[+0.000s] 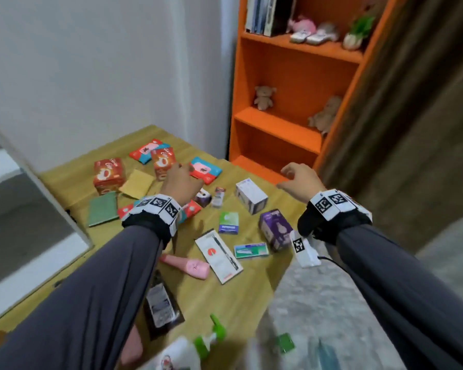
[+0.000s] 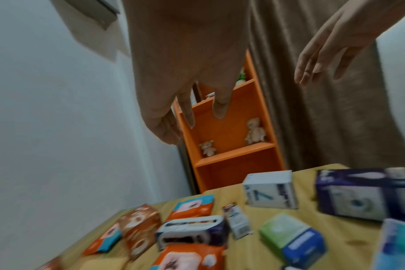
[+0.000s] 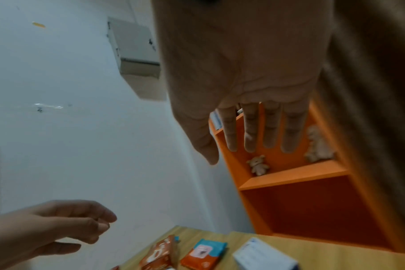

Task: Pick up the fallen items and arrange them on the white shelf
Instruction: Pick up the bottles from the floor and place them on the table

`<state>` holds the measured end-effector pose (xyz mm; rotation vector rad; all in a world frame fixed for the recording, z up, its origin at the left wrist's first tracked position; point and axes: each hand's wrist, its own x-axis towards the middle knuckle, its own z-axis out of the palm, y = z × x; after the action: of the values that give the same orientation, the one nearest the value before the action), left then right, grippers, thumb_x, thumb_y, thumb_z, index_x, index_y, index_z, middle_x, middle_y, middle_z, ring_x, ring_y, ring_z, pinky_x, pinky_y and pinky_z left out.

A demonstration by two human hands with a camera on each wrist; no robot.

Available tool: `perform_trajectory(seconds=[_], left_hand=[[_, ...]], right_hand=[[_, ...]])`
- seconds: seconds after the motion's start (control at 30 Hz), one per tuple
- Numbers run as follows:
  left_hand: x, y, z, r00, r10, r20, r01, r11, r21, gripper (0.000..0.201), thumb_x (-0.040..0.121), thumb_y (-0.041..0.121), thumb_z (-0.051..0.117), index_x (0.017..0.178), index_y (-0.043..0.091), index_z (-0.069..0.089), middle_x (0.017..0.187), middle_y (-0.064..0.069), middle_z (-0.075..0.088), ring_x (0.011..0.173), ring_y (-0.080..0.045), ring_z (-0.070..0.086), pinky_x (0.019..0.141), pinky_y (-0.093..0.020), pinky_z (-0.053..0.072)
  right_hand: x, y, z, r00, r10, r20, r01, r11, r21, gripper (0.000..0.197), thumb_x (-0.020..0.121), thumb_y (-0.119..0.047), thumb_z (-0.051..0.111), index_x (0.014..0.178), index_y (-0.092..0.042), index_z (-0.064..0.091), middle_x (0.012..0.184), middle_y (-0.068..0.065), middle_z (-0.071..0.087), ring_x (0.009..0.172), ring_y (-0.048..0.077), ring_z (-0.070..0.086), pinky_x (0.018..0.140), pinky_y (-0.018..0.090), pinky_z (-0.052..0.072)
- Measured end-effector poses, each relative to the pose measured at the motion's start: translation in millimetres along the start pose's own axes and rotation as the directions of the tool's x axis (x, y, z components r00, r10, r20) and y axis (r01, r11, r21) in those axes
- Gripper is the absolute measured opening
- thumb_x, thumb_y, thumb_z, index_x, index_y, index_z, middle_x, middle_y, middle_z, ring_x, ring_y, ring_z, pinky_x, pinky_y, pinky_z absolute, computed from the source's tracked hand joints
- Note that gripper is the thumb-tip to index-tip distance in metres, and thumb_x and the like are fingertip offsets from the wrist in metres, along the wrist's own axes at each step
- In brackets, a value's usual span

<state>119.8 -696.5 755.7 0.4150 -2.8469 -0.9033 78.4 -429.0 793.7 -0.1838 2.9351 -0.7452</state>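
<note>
An orange bookcase (image 1: pixel 292 84) stood in the corner between a white wall (image 1: pixel 91 62) and a brown curtain (image 1: pixel 412 102), with two small teddy bears (image 1: pixel 264 97) on its middle shelf and books, toys and a little potted plant higher up. In front of it, a yellow wooden floor (image 1: pixel 251 289) lay strewn with fallen items. No white shelf could be clearly made out in any view.

My left hand (image 1: pixel 181 184) hung over the far cluster of packs, empty; from the right wrist view its fingers (image 3: pixel 90 219) were loosely curled, touching nothing. Just past it lay a red-and-blue wipes pack (image 1: pixel 205 170), with two red tea boxes (image 1: pixel 108 174) and a second wipes pack further left. My right hand (image 1: pixel 300 180) hovered near the bookcase's base, also empty, its fingers (image 3: pixel 250 133) straight and slightly parted.

Between my arms lay a white box (image 1: pixel 251 196), a purple box (image 1: pixel 275 231), a green-and-blue box (image 1: pixel 228 222), a flat white card pack with a pen (image 1: pixel 218 256), a small green-and-white carton (image 1: pixel 251 251) and a pink case (image 1: pixel 191 265). A green notebook (image 1: pixel 102 208) and a tan envelope (image 1: pixel 137 184) lay to the left. Nearest me were a dark pouch (image 1: pixel 161 305) and a green-capped bottle (image 1: pixel 209 337), blurred.
</note>
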Motion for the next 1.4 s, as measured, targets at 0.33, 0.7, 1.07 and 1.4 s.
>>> perform_trajectory(seconds=[0.33, 0.7, 1.07, 1.4], left_hand=[[-84, 154, 131, 0.911, 0.27, 0.312, -0.272, 0.962, -0.037, 0.042, 0.086, 0.026, 0.06, 0.122, 0.005, 0.054, 0.129, -0.019, 0.045, 0.114, -0.036, 0.052, 0.097, -0.04, 0.042], [-172, 219, 296, 0.812, 0.27, 0.517, -0.268, 0.96, -0.079, 0.03, 0.078, 0.029, 0.06, 0.097, 0.007, 0.064, 0.104, -0.017, 0.064, 0.099, -0.034, 0.059, 0.085, -0.04, 0.046], [-227, 141, 509, 0.8, 0.08, 0.595, -0.164, 0.982, 0.089, 0.037, 0.088, 0.02, 0.059, 0.118, -0.001, 0.056, 0.122, -0.021, 0.056, 0.109, -0.034, 0.055, 0.09, -0.034, 0.041], [-234, -75, 791, 0.737, -0.068, 0.673, -0.17, 0.945, 0.281, 0.05, 0.087, 0.035, 0.059, 0.129, 0.013, 0.046, 0.131, -0.018, 0.045, 0.117, -0.035, 0.048, 0.096, -0.044, 0.044]], right_hand=[[-162, 186, -59, 0.901, 0.409, -0.144, -0.398, 0.912, 0.102, 0.036, 0.083, -0.02, 0.061, 0.118, -0.01, 0.058, 0.123, 0.013, 0.058, 0.115, 0.029, 0.053, 0.093, 0.031, 0.041], [-260, 365, -46, 0.779, 0.626, -0.032, -0.613, 0.772, 0.17, 0.035, 0.082, -0.019, 0.064, 0.115, -0.008, 0.058, 0.113, 0.013, 0.063, 0.107, 0.028, 0.057, 0.08, 0.024, 0.037], [-251, 556, 98, 0.761, 0.631, 0.149, -0.648, 0.739, 0.185, 0.037, 0.085, -0.022, 0.062, 0.118, -0.008, 0.054, 0.116, 0.014, 0.061, 0.102, 0.028, 0.057, 0.078, 0.025, 0.037], [-191, 720, 438, 0.737, 0.624, 0.26, -0.667, 0.733, 0.13, 0.052, 0.083, -0.029, 0.064, 0.129, -0.016, 0.044, 0.129, 0.013, 0.048, 0.115, 0.029, 0.051, 0.095, 0.04, 0.046]])
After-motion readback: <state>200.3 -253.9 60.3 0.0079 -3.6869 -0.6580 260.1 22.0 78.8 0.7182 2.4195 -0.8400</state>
